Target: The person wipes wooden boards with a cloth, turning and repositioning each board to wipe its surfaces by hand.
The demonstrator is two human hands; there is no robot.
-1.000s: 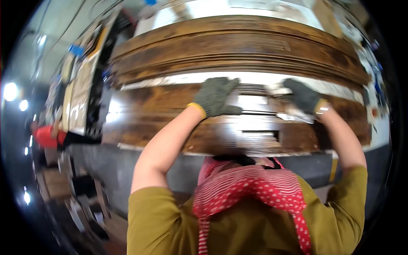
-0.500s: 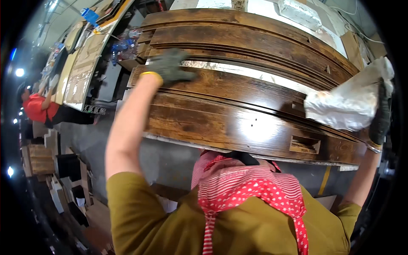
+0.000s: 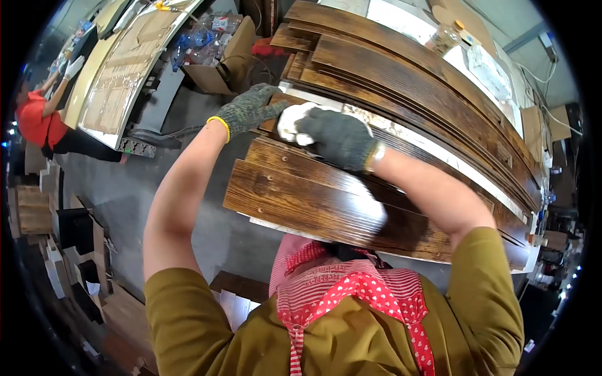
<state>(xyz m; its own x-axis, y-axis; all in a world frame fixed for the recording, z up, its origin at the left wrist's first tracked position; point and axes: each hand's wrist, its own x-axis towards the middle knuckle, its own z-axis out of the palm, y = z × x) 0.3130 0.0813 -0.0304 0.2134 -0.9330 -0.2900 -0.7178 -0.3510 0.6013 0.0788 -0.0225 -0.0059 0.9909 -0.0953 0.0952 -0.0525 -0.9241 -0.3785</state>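
Dark-stained wooden planks with a glossy grain lie side by side in front of me. My right hand [image 3: 338,139], in a dark grey knit glove, presses a bunched white cloth [image 3: 293,123] onto the left end of a plank in the middle of the row. Just left of the cloth, my left hand [image 3: 243,113] rests at that plank's end with its gloved fingers stretched out and nothing held. Nearest my body is another plank [image 3: 295,203] with small holes near its left end. The cloth is partly hidden under my right hand.
Stacked planks [image 3: 401,69] lie on the far side. Behind them are a clear bottle [image 3: 445,37] and a white wrapped bundle [image 3: 489,70]. At left stand a box of plastic bottles [image 3: 210,75] and a cardboard-covered table [image 3: 135,50], where a person in red [image 3: 41,119] works.
My right hand has swept the white cloth from the far right to the left end of the plank, beside my left hand. The cloth is now bunched; my view has shifted.
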